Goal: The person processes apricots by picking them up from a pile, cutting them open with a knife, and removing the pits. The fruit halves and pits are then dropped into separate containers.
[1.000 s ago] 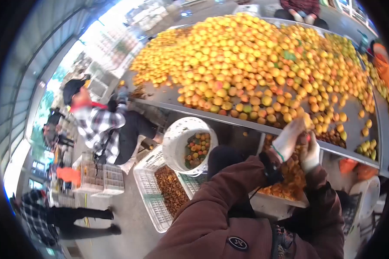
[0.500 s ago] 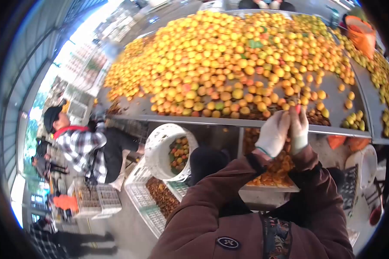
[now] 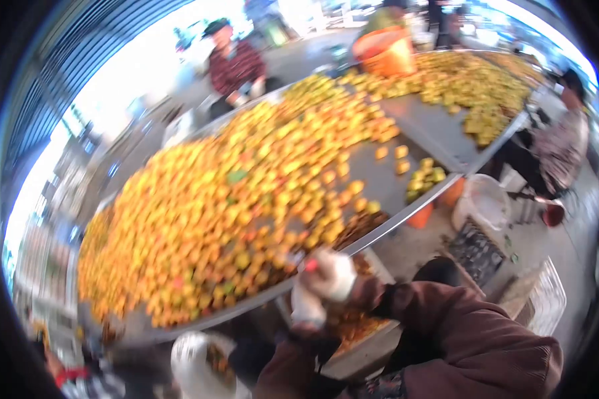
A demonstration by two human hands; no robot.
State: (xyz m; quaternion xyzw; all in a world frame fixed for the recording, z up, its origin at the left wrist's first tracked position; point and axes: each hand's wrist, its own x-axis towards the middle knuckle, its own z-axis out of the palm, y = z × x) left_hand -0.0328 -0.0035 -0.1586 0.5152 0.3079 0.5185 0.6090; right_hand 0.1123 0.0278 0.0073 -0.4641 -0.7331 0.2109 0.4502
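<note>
My right hand (image 3: 334,274), in a whitish glove, is closed around a small red-handled knife (image 3: 311,265). Only a bit of the red handle shows clearly; motion blur smears the blade. Pressed close below it, my gloved left hand (image 3: 307,307) is closed too, and whatever its fingers hold is hidden. Both hands are at the near metal edge of a table (image 3: 406,214). Just beyond them spreads a large heap of yellow-orange apricots (image 3: 246,199). Beneath my hands, a crate or tray holds orange fruit pieces (image 3: 361,324).
A white basket (image 3: 192,362) with fruit stands lower left. To the right are a white bucket (image 3: 482,201), a dark crate (image 3: 476,251) and a white crate (image 3: 549,296). An orange basket (image 3: 385,53) stands on the far side. People sit across the table and at the right.
My view has swung to the right, bringing the table's right side and more people into sight. My hands stay together at the table edge, the right still on the red-handled knife.
</note>
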